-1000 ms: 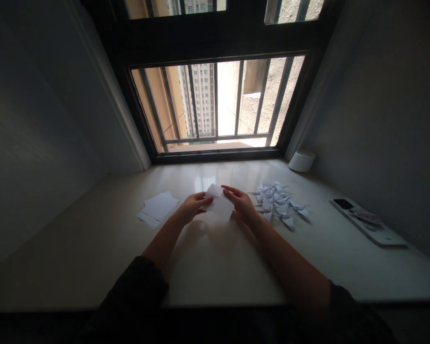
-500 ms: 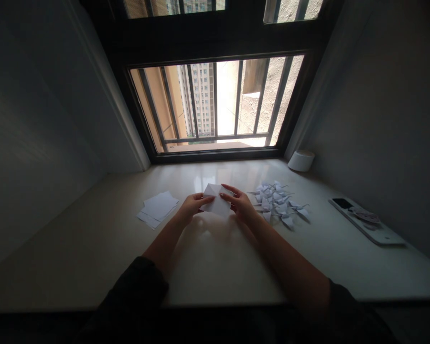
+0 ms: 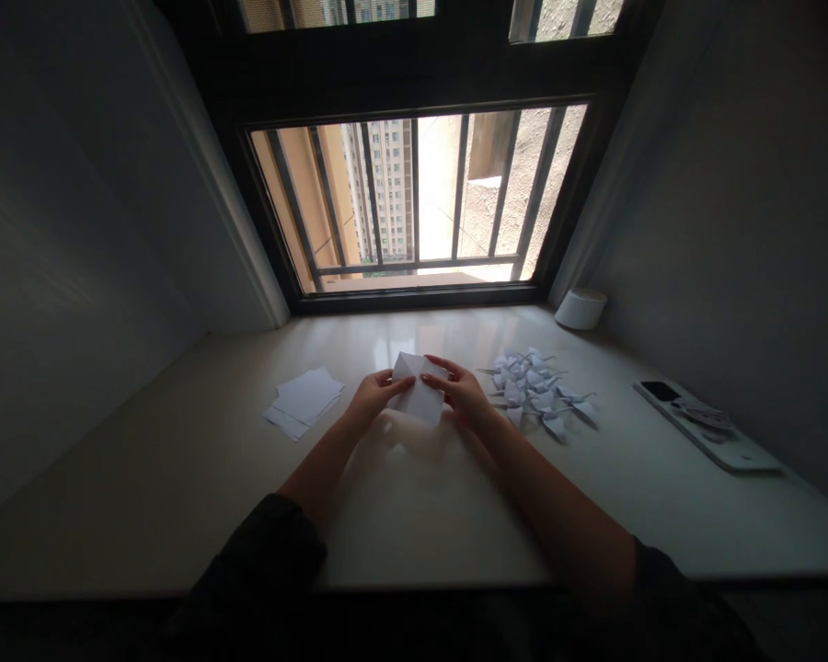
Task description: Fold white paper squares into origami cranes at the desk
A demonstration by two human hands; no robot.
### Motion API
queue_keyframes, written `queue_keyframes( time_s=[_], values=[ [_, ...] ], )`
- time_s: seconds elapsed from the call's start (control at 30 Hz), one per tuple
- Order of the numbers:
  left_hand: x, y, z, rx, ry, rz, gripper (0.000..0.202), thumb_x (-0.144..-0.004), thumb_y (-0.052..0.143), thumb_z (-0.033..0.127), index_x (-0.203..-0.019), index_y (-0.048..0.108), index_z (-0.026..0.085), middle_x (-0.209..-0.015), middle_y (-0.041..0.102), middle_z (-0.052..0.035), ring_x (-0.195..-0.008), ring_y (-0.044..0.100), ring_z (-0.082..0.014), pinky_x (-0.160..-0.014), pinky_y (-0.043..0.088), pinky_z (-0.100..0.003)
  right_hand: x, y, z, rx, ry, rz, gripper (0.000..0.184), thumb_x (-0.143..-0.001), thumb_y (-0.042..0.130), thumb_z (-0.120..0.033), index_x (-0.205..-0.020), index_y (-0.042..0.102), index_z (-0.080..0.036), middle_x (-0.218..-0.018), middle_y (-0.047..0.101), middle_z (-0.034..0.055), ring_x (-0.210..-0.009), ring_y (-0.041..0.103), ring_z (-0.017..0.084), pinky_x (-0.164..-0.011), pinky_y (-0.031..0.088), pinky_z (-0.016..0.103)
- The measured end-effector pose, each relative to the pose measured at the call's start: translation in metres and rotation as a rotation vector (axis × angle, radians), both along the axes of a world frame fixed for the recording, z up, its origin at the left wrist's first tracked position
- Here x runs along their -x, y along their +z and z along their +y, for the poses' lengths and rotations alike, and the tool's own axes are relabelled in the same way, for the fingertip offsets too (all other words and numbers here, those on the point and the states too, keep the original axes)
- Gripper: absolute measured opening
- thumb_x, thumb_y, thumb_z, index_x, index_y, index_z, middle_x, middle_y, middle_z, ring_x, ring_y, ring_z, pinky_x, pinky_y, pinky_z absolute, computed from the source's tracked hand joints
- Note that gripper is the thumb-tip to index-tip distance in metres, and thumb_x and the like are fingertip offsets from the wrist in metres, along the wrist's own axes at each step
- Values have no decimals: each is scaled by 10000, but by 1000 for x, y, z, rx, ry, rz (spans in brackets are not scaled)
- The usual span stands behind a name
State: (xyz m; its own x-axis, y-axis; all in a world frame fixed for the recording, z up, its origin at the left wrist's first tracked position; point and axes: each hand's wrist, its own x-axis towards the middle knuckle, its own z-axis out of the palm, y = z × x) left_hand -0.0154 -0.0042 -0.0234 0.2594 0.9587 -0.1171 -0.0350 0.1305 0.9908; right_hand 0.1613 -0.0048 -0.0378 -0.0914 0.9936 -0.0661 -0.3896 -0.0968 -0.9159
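A creased sheet of white paper (image 3: 419, 402) is held between my two hands over the middle of the sill. My left hand (image 3: 373, 395) pinches its left edge, thumb on top and fingers behind. On the opposite side my right hand (image 3: 464, 388) grips the paper, its thumb lying near the centre and the index finger along the upper edge. Fold lines run across the upper part of the paper. To the left lies a small stack of white paper sheets (image 3: 307, 397). Right of my right hand is a pile of folded paper cranes (image 3: 534, 386).
A white phone (image 3: 721, 441) with a round attachment lies on the right of the pale windowsill (image 3: 428, 515). A white cylindrical object (image 3: 580, 309) stands in the back right corner. Behind the sill is a dark-framed window (image 3: 414, 299) with bars outside.
Both thumbs have shifted slightly closer together on the paper. The paper tilts a little differently, showing its lower part more clearly. The stack and the cranes are unchanged.
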Motion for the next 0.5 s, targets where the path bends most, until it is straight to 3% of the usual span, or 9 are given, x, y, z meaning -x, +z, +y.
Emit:
queue_keyframes(
  time_s=[0.1,0.17,0.3,0.5],
  values=[
    [3,6,0,-38,-4,-21,850,-558,801,400,-1304,452,189,-858,711,-91,-740,661,-219,-688,506,-336,-1,-2,2,-5,-28,29,683,-490,836,-288,-1130,612,-210,-708,676,3,-582,609,133,-540,486,246],
    [5,12,-1,-92,-42,-56,951,-580,796,371,-1390,318,229,-866,712,-78,-756,658,-209,-705,502,-333,-1,-2,3,-6,-59,70,727,-495,833,-288,-1171,577,-208,-709,683,3,-586,611,133,-555,489,248],
    [6,16,-1,-135,-22,-4,790,-575,787,399,-1277,495,181,-923,698,-96,-752,643,-200,-647,489,-285,0,-1,2,-18,-105,90,788,-504,824,-313,-1225,522,-213,-710,692,-3,-582,609,133,-536,472,239],
    [6,0,6,-226,152,45,675,-592,768,423,-1184,583,155,-899,700,-89,-737,636,-180,-655,492,-276,6,2,-2,-77,-24,68,884,-461,838,-283,-1267,479,-223,-744,712,4,-652,639,163,-601,485,263]
  ],
)
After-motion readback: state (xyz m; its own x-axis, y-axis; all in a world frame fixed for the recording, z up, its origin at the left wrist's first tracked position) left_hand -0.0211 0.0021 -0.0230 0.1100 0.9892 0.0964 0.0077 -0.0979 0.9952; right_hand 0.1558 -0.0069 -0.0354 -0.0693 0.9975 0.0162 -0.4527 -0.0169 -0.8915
